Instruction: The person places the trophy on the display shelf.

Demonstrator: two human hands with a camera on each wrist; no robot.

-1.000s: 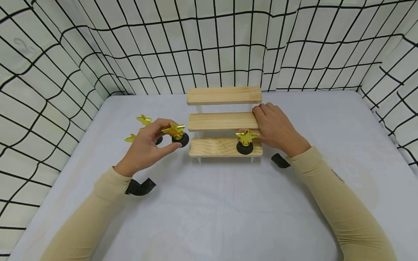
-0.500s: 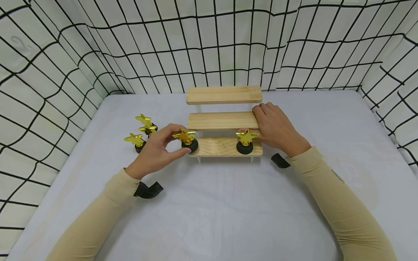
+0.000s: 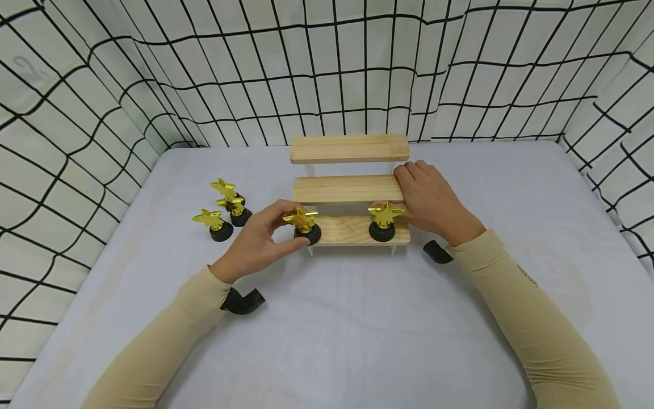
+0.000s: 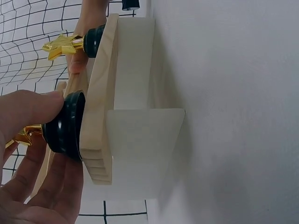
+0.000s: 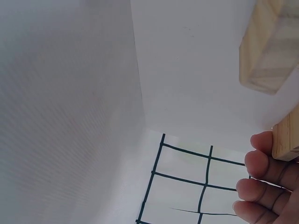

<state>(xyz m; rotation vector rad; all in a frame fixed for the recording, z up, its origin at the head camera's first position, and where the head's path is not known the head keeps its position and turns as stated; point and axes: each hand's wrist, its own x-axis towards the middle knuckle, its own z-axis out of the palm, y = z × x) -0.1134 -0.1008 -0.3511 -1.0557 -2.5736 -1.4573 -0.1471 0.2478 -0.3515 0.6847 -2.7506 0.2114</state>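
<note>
A gold star trophy (image 3: 306,232) with a black round base is pinched between the thumb and fingers of my left hand (image 3: 263,241). Its base lies at the left end of the lowest wooden board (image 3: 343,230) of a three-step display stand; in the left wrist view that base (image 4: 67,126) looks slightly tilted against the board. Another star trophy (image 3: 383,228) stands upright near the right end of the same board. My right hand (image 3: 434,199) grips the right end of the middle board (image 3: 347,188); the right wrist view shows its fingertips (image 5: 257,163) behind the board's edge.
Several more star trophies (image 3: 221,232) stand on the white-covered table (image 3: 357,329) left of the stand. The top board (image 3: 349,149) sits at the back. Black wire mesh (image 3: 337,74) over white walls encloses the back and sides.
My left hand has carried its trophy rightward, from beside the stand onto the left end of the lowest board. The right hand has kept its hold on the middle board.
</note>
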